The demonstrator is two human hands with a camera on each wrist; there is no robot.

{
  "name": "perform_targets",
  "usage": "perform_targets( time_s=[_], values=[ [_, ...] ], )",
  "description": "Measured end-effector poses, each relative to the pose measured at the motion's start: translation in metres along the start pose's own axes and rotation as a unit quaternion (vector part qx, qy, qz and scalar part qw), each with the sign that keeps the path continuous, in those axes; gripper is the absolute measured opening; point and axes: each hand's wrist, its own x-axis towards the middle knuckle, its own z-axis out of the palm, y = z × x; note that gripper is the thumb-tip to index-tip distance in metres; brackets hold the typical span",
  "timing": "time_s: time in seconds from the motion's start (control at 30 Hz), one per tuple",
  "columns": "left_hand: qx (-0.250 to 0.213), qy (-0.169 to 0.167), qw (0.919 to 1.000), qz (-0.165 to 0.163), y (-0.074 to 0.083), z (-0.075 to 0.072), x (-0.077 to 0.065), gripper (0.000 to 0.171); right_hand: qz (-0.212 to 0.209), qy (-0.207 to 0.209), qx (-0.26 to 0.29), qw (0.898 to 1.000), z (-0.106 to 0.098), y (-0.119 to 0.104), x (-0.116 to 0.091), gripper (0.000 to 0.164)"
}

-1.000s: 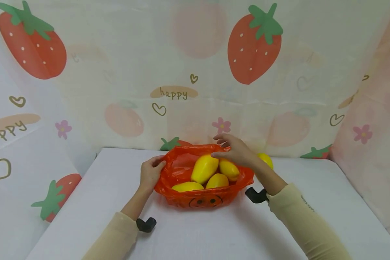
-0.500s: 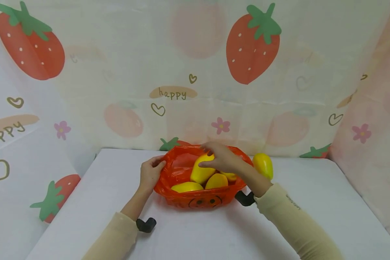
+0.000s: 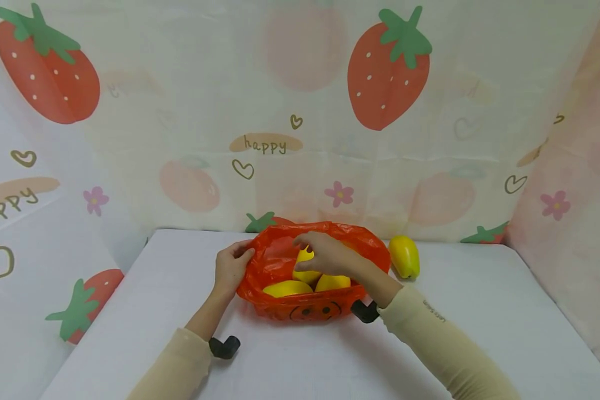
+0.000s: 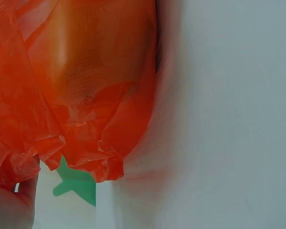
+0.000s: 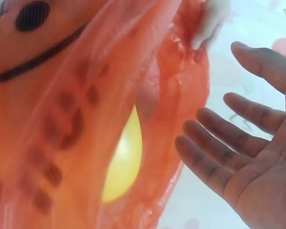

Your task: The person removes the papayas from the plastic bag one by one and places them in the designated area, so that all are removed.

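A red plastic bag (image 3: 310, 311) with a printed smiling face lies with its mouth wide open on the white table. Several yellow mangoes sit inside, among them one at the front left (image 3: 287, 288) and one at the front right (image 3: 333, 283). My left hand (image 3: 231, 269) pinches the bag's left rim between thumb and fingers; it also shows at the lower left of the left wrist view. Over the mangoes hovers my right hand (image 3: 325, 254), partly covering them. In the right wrist view its fingers (image 5: 214, 162) are spread, holding nothing.
Another yellow mango (image 3: 405, 256) rests on the table (image 3: 480, 322) just right of the bag. A cloth backdrop (image 3: 220, 83) printed with strawberries rises behind and on both sides. Black camera mounts (image 3: 225, 347) stick out from the wrists.
My right hand has moved left and slightly down, from the bag's back right rim to over the mangoes. The mango outside the bag has come fully into sight. My left hand keeps its place.
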Motion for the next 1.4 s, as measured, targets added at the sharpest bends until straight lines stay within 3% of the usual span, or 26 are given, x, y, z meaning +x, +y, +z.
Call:
perform_targets(
  time_s=[0.5, 0.87, 1.4],
  values=[
    [0.007, 0.007, 0.9999, 0.003, -0.002, 0.001, 0.002, 0.031, 0.005, -0.033, -0.021, 0.999, 0.023, -0.007, 0.01, 0.048],
    [0.011, 0.007, 0.9999, 0.008, -0.001, 0.001, 0.001, 0.031, 0.021, -0.057, -0.075, 0.995, 0.035, -0.01, 0.014, 0.053],
    [0.007, 0.008, 0.9999, 0.009, -0.002, 0.001, 0.0, 0.03, 0.01, -0.074, -0.157, 0.985, 0.05, -0.014, 0.015, 0.053]
  ],
)
